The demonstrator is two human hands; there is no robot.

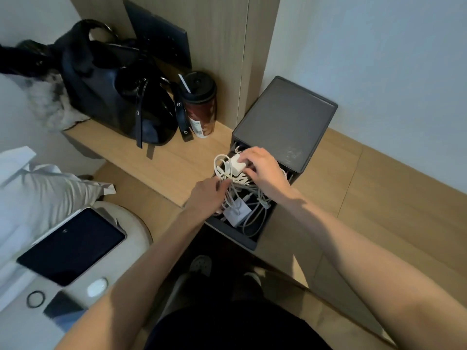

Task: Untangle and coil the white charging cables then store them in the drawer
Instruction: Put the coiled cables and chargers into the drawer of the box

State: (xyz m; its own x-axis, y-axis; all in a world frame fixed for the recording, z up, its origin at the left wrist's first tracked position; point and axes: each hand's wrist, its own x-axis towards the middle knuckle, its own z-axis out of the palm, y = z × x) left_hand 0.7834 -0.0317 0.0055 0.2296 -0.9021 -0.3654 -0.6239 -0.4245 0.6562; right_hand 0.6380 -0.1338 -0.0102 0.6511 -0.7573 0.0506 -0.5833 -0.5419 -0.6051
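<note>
White charging cables [236, 188]: one knotted white mass, centre of the frame, lying partly in the open drawer [227, 231] and partly lifted above it.
Left hand [207, 195]: fingers curled round a bunch of cable strands at the left edge of the tangle, gripping them.
Right hand [262, 165]: curled over a white power adapter [236, 161] at the top of the tangle, holding it just in front of the cabinet.
Second adapter [238, 213]: a white block lower in the drawer, with cable looped over it.
Drawer unit [285, 117]: dark grey, flat lidded top, right of centre; only the top drawer is pulled out toward the person.
Done so far: by my reading, nothing finished; no cable lies separated or coiled anywhere in view.
Left to do: judged from this, freeing each lead from the knot, coiling them one by one, laying the coils back and closing the drawer. This looks like the very start of the untangling.
Wooden ledge [156, 160]: carries a black handbag [113, 97] in the upper left and a dark red tumbler [199, 104] with a black lid beside it.
Tablet [73, 246]: dark screen, lower left, with a white earbud case [97, 286] and a black hair tie [36, 298] below it.
Writing: the tumbler has a pale label near its base, too small to read; no brand or text is legible elsewhere.
</note>
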